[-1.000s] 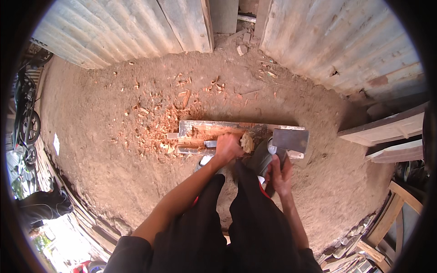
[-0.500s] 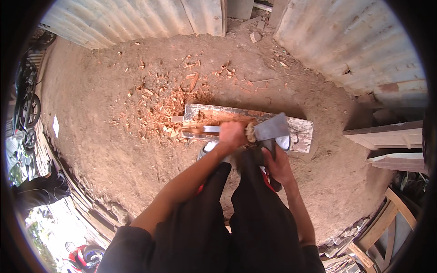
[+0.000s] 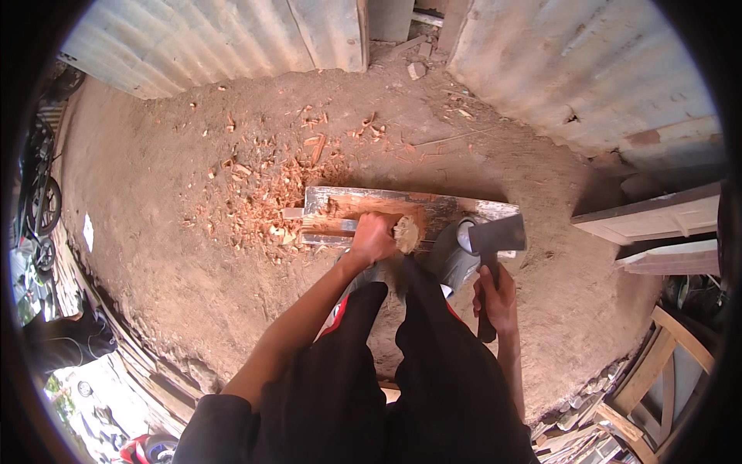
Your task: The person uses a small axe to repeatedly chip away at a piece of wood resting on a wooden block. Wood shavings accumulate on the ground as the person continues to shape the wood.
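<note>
The left hand [image 3: 374, 238] grips a chisel [image 3: 349, 225], its blade pointing toward nine o'clock over a weathered timber block [image 3: 444, 206], while the right hand [image 3: 498, 298], at four o'clock from it, clasps a hatchet [image 3: 497, 234] by its handle. Wood shavings [image 3: 267, 182] litter the dirt floor [image 3: 154, 193] toward ten o'clock.

Plank [image 3: 444, 204] worn brown with patchy whitish paint along the edges, raw orange-brown in the gouged part; chisel blade [image 3: 349, 225] silvery grey, frayed handle end [image 3: 406, 233] pale straw, axe head [image 3: 501, 234] flat dark grey, axe handle [image 3: 487, 326] near-black. Trousers [image 3: 332, 367] plain black with red side trim [image 3: 334, 319], sleeve [image 3: 216, 425] black, shoe [image 3: 457, 264] grey with white areas. Shavings [image 3: 282, 185] orange to pale yellow, ground [image 3: 154, 201] reddish brown, corrugated sheets [image 3: 209, 46] ridge-striped whitish grey with rusty brown stains, panelled board [image 3: 657, 220] pinkish cream, wooden frame [image 3: 645, 371] tan.
</note>
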`<state>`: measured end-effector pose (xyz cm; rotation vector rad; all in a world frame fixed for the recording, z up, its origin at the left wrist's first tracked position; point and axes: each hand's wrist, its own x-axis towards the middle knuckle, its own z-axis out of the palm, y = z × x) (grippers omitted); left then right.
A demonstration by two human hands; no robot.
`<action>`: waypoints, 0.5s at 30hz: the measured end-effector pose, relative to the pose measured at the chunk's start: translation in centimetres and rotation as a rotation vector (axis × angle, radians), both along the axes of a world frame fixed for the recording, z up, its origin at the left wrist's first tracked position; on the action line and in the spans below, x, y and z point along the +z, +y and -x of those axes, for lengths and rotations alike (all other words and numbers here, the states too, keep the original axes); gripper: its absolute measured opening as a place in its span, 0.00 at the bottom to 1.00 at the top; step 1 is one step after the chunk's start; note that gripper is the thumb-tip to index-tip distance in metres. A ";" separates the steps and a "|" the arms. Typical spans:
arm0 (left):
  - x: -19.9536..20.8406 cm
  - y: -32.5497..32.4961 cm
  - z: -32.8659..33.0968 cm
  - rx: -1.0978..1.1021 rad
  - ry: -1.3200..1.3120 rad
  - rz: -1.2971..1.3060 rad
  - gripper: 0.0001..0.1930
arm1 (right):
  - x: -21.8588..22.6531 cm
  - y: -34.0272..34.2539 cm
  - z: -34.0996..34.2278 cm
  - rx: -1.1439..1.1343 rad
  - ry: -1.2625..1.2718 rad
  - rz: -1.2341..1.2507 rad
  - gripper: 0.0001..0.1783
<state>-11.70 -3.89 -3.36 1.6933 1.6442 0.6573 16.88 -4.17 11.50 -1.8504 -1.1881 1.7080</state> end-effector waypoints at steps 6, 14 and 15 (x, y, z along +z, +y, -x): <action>-7.8 -1.9 4.3 0.172 -0.465 -0.072 0.16 | 2.1 -6.0 -3.2 -0.132 -0.063 0.024 0.18; -4.3 -3.0 10.4 -0.007 0.098 0.170 0.22 | 4.7 -20.4 -13.5 -0.271 -0.484 -0.262 0.22; -5.1 -4.5 13.6 0.032 0.102 0.150 0.24 | 4.8 -21.8 -13.3 -0.307 -0.427 -0.261 0.22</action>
